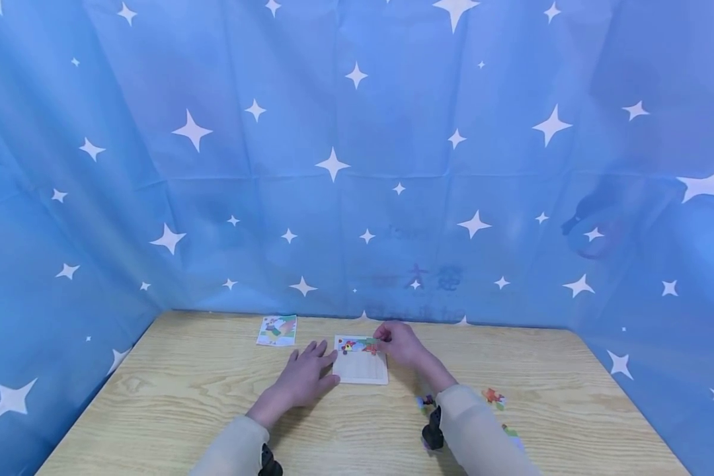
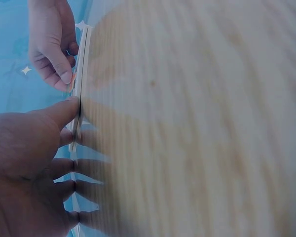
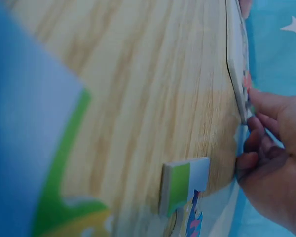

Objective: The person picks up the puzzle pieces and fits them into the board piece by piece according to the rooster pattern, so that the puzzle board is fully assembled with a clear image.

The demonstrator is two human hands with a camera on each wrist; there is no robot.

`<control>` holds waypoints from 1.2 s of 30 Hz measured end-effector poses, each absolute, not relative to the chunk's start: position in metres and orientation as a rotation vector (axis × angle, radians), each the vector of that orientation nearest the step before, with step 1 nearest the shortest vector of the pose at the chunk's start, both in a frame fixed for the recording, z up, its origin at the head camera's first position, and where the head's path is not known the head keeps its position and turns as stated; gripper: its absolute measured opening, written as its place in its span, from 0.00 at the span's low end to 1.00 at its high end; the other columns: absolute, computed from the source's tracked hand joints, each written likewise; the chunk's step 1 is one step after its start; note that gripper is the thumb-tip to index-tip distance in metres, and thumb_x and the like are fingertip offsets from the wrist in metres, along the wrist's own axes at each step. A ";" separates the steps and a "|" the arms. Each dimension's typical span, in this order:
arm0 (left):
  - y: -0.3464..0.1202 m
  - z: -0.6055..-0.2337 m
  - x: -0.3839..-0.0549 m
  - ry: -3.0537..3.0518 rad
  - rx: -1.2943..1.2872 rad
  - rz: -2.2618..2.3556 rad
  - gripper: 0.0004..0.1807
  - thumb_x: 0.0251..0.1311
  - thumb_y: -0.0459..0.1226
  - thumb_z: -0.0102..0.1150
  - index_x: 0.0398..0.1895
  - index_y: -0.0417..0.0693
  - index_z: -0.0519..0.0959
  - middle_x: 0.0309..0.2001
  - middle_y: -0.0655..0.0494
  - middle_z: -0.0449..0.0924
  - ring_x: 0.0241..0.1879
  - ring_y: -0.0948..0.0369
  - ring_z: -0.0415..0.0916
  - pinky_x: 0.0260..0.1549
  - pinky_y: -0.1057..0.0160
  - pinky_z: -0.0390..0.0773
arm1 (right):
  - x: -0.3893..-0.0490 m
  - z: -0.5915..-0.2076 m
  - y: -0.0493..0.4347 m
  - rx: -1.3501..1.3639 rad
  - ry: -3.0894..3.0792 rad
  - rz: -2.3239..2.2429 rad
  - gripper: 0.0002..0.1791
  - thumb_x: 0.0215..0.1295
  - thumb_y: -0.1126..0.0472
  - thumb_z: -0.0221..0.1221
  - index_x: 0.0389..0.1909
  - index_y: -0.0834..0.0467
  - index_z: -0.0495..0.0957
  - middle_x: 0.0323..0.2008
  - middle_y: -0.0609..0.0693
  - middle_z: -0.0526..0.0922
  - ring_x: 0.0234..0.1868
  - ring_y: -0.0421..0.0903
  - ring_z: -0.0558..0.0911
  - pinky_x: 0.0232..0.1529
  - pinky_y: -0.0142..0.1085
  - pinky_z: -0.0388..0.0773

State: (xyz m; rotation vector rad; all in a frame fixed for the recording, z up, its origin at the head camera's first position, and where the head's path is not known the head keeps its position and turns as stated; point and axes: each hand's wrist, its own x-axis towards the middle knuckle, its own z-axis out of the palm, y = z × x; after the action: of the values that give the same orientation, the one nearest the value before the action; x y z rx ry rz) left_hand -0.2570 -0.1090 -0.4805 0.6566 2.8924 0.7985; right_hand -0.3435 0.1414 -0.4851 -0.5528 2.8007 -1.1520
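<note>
My R hand (image 1: 401, 344) pinches a flat, multicoloured jigsaw piece (image 1: 371, 346) near the far-R corner of the white-rimmed, pale wooden tray (image 1: 359, 370), L hand (image 1: 303, 378) spread-fingered at its L edge; piece prob. light, stiff, slickish, so grip edges.

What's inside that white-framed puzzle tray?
The tray holds colourful puzzle pieces along its far side; its nearer part is bare. The right hand hides the far right corner.

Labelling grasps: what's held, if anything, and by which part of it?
Right hand seems to pinch a puzzle piece by its edge at the board's far right corner; which edge is hidden. Left hand touches the board's left side, gripping nothing.
</note>
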 end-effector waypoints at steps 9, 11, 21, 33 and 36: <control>-0.109 -0.481 -0.257 2.895 0.660 0.792 0.31 0.72 0.46 0.60 0.71 0.37 0.72 0.75 0.32 0.60 0.75 0.34 0.53 0.68 0.27 0.52 | -0.343 -0.485 0.142 -0.669 2.849 -1.077 0.04 0.66 0.72 0.64 0.38 0.62 0.84 0.35 0.48 0.79 0.39 0.46 0.77 0.42 0.42 0.78; -0.109 -0.481 -0.257 2.895 0.661 0.790 0.31 0.73 0.46 0.60 0.71 0.37 0.72 0.75 0.32 0.60 0.75 0.35 0.53 0.68 0.27 0.52 | -0.342 -0.485 0.142 -0.664 2.845 -1.075 0.04 0.67 0.72 0.63 0.38 0.61 0.84 0.36 0.48 0.79 0.40 0.45 0.77 0.43 0.42 0.77; -0.109 -0.480 -0.257 2.893 0.663 0.786 0.31 0.73 0.46 0.60 0.71 0.37 0.72 0.75 0.32 0.60 0.75 0.35 0.53 0.68 0.27 0.51 | -0.341 -0.485 0.143 -0.689 2.878 -1.066 0.04 0.67 0.70 0.65 0.38 0.59 0.86 0.35 0.47 0.79 0.38 0.44 0.76 0.41 0.42 0.76; -0.109 -0.480 -0.256 2.900 0.650 0.799 0.30 0.72 0.45 0.60 0.71 0.37 0.73 0.75 0.33 0.61 0.75 0.35 0.53 0.68 0.28 0.51 | -0.333 -0.472 0.156 -0.719 2.777 -1.072 0.08 0.73 0.65 0.60 0.47 0.61 0.85 0.40 0.48 0.80 0.40 0.45 0.78 0.39 0.41 0.78; -0.109 -0.481 -0.256 2.900 0.659 0.804 0.30 0.72 0.45 0.60 0.70 0.36 0.73 0.74 0.32 0.61 0.75 0.35 0.53 0.68 0.27 0.51 | -0.328 -0.466 0.167 -0.731 2.742 -1.088 0.09 0.75 0.64 0.59 0.50 0.61 0.84 0.42 0.49 0.82 0.40 0.44 0.80 0.39 0.40 0.79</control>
State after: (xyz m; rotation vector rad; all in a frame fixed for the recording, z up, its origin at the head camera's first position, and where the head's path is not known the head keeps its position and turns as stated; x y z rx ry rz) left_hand -0.2561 -0.1090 -0.4810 0.6586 2.9002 0.8040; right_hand -0.3283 0.1671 -0.4662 -0.7305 2.7423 -1.0881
